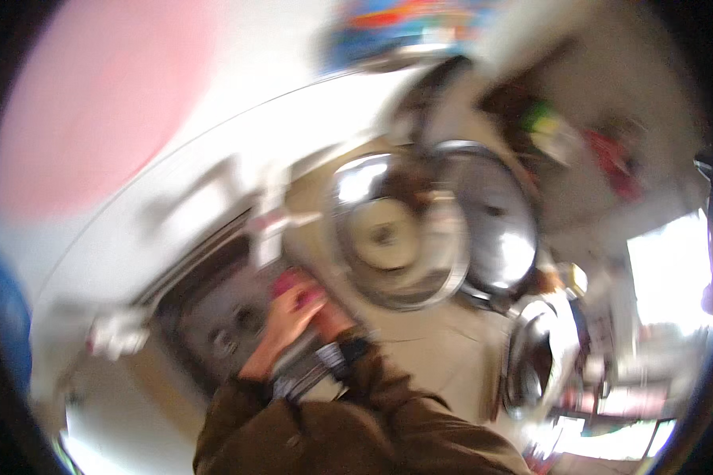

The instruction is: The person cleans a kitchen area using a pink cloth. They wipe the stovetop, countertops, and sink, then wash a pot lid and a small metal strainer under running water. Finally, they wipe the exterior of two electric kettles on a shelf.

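My left hand (291, 309) and my right hand (331, 314) are together over the right side of a dark sink basin (214, 314), just below a faucet (267, 231). A pink thing (287, 284), blurred, lies at the fingers of both hands; its kind and which hand grips it cannot be told. Brown sleeves cover both arms, and something dark is around my right wrist. Motion blur hides the finger positions.
Right of the sink, a large round metal lid or pan (401, 285) overlaps another round metal vessel (499, 237) on the beige countertop (428, 344). A smaller shiny metal vessel (532, 362) stands farther right. White blurred things (116, 338) lie at the sink's left corner.
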A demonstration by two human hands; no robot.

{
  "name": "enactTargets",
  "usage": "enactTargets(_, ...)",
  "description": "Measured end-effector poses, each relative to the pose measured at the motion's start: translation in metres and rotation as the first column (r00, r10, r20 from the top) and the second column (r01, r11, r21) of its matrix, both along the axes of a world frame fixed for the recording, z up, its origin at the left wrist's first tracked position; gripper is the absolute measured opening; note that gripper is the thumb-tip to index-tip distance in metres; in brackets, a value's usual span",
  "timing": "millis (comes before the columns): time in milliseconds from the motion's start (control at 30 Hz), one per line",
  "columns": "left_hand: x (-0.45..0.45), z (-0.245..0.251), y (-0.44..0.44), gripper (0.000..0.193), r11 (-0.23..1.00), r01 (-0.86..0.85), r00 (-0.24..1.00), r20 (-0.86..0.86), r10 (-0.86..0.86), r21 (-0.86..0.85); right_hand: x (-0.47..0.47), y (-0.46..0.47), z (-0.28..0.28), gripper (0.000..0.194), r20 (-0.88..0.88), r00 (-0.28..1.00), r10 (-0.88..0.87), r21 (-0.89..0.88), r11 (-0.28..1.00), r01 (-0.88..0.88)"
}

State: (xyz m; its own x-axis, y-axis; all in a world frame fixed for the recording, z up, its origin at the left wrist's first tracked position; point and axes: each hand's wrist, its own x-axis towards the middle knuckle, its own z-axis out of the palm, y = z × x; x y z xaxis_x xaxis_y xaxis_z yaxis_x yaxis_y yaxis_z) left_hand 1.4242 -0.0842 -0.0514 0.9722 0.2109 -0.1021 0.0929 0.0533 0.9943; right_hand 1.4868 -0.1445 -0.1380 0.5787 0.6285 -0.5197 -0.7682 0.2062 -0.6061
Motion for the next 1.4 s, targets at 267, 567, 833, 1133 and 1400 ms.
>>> enactTargets(267,0.004,-0.106,0.146,0.034,0.859,-0.199,0.952,-0.116,0.284,0.472,-0.013,-0.001,0.035,0.064,0.543,0.738,0.401,-0.680,0.725,0.106)
enactTargets(567,-0.027,0.005,0.103,0.044,0.997,-0.061,0.979,-0.192,0.067,0.039,-0.017,-0.013,0.071,0.110,0.710,0.394,0.584,-0.622,0.782,-0.039)
enactTargets(833,-0.013,0.021,0.088,0.042,0.769,-0.355,0.923,-0.068,0.379,-0.531,-0.013,-0.022,0.109,0.044,0.131,0.977,0.169,0.432,0.877,-0.209)
enactTargets(1133,-0.040,-0.022,0.045,0.049,0.512,-0.052,0.999,-0.053,0.012,-0.857,-0.007,0.004,0.115,0.032,-0.280,0.948,0.150,0.075,0.988,-0.135)
enactTargets(1400,-0.034,0.002,0.049,0.044,0.518,-0.147,0.923,-0.305,-0.235,-0.843,0.031,0.010,0.138,0.055,0.383,0.361,0.850,-0.922,0.378,0.087)
